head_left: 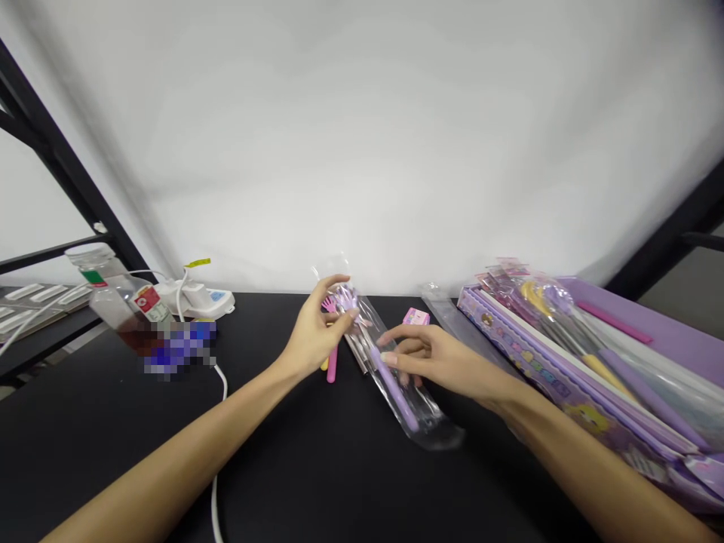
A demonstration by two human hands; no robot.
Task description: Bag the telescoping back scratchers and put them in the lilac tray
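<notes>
A purple back scratcher (399, 396) with a hand-shaped head and a metal shaft lies slantwise inside a clear plastic sleeve (444, 435). My left hand (314, 332) is closed round the head end, thumb and fingers pinching it through or at the sleeve. Partway down, at the top of the purple handle, my right hand (435, 358) grips the sleeve and scratcher between thumb and fingers. Beneath and beside my left hand lie a pink back scratcher (332, 367) and the end of a yellow handle (324, 364), both partly hidden.
At right, a purple display box (509, 351) holds several bagged back scratchers. Near it are a small pink box (417, 317) and another clear sleeve (452, 317). On the left stand a jar (121, 302), a power strip (209, 302) and a white cable (215, 490). A white wall rises behind the black table.
</notes>
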